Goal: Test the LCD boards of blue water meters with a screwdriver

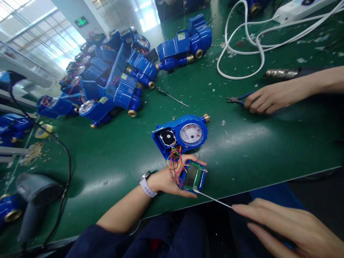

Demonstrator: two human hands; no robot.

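My left hand (168, 181), with a watch at its wrist, grips a small display module (194, 176), a green circuit board with an LCD in a blue frame. Coloured wires (176, 161) run from it to an open blue water meter (191, 134) lying on the bench just beyond. From the lower right, my right hand (290, 225) pinches a thin white stick (215, 201). The stick's far tip touches the module's near corner. What else lies inside the right fingers is hidden.
Another person's hand (266, 98) holds cutting pliers (236, 100) at right, near a heat gun (282, 73). A screwdriver (173, 97), piled blue meters (107, 79), white cable (242, 77), power strip (298, 10), tape roll (43, 131) and grey scanner (37, 193) surround the green bench.
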